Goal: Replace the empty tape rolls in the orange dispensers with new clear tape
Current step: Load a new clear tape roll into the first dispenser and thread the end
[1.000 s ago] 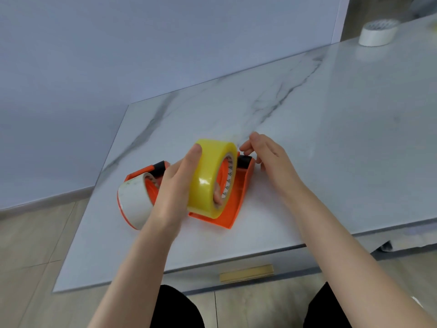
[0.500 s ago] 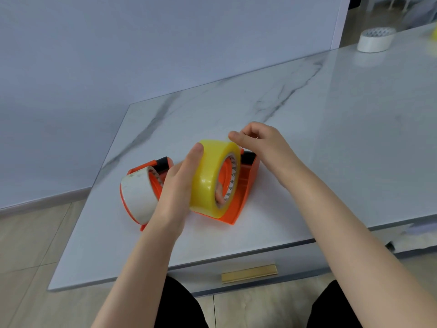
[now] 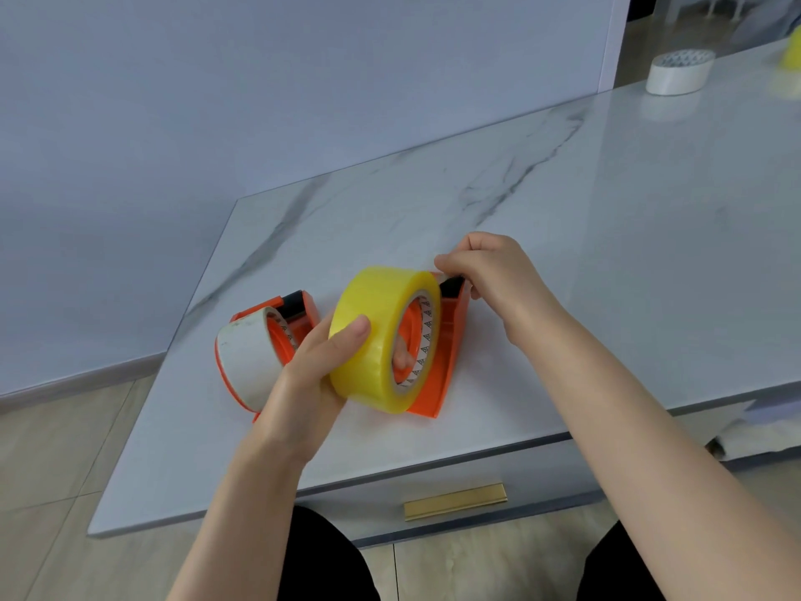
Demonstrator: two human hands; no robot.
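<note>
Tabletop (image 3: pixel 607 253): glossy, marble pattern, grey veins, straight edges. Under the near edge, a drawer front with a flat brass handle (image 3: pixel 455 501).

Two orange dispensers: hard plastic, wedge-shaped, black at the far ends, side by side in the table's near-left part. Left dispenser (image 3: pixel 303 308) carrying a white roll (image 3: pixel 247 357), matte and scuffed. Right dispenser (image 3: pixel 453 340) half hidden behind the yellow tape roll (image 3: pixel 372 340).

Yellow tape roll: thick, translucent, shiny, with a printed card core, held on edge against the right dispenser. Seated on the hub or not: impossible to tell.

Left hand (image 3: pixel 312 379): thumb on the roll's outer band, fingers hooked through the core, grasping it. Right hand (image 3: pixel 498 279): fingers curled, pinching the black far tip of the right dispenser.

Rolls counted: three. Yellow one, white one on the left dispenser, and a second white roll (image 3: pixel 678 71) lying flat, well apart at the far right. Yellow sliver (image 3: pixel 794 54) at the far right border, too cropped to name.

Open marble beyond and right of the hands. Near edge not far from the dispensers.
</note>
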